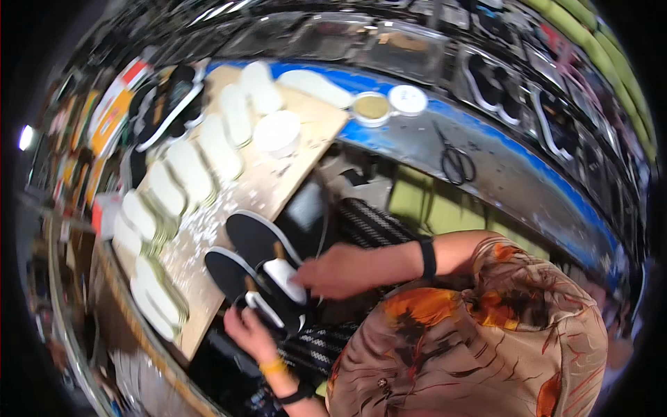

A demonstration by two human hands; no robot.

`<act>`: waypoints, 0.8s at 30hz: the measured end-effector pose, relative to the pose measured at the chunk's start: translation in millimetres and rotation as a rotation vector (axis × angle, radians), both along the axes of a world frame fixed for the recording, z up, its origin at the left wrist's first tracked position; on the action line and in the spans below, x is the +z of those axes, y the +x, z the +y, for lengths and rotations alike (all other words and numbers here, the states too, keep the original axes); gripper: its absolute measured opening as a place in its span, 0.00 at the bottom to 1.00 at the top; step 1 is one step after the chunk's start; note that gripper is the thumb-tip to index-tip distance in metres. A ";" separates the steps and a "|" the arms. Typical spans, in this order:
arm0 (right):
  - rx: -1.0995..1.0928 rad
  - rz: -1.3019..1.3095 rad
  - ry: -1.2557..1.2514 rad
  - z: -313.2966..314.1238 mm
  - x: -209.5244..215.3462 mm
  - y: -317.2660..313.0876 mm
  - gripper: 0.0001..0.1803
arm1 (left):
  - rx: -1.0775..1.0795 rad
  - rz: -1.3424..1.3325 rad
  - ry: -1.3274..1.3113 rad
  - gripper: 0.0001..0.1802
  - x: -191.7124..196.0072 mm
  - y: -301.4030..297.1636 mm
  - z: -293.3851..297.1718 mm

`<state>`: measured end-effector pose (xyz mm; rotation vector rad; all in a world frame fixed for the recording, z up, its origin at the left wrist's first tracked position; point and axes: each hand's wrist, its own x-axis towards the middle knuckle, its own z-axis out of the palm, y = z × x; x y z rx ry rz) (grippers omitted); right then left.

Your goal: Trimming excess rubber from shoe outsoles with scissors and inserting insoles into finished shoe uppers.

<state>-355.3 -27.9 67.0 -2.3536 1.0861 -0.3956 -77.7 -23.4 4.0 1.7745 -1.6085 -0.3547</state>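
Note:
A pair of black slip-on shoes with white sole edges lies over the near edge of the board, toes pointing away to the left. A white insole [283,278] shows in the opening of the far shoe [253,236], and a white piece [264,308] shows in the near shoe [229,272]. My right hand [333,271], slightly blurred, has its fingers curled at the insole of the far shoe. Beside the opening of the near shoe is my left hand [249,335], fingers a little apart, nothing visible in them. Its fingertips may touch the shoe's side; contact is unclear.
Stacks of pale insoles [191,169] line the wooden board [253,187], with white scraps strewn between. A white tub [277,133] stands there. On the blue-edged bench [507,156] are black scissors [455,161], an open tub [372,109] and a white lid [408,100].

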 end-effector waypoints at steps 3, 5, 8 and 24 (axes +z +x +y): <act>-0.715 0.068 -0.050 -1.4 -0.8 -103.8 0.20 | 0.057 0.439 0.166 0.19 42.9 4.8 12.8; -1.004 0.496 -0.109 14.4 -14.6 -178.9 0.11 | 0.025 0.292 0.380 0.21 65.7 -20.6 4.6; -1.378 0.788 -0.066 40.3 -44.6 -251.7 0.08 | -0.146 -0.009 0.394 0.22 70.1 -57.6 -24.0; -0.973 -1.079 0.642 28.6 28.5 -229.6 0.35 | -0.059 0.589 0.164 0.08 -46.6 108.6 19.6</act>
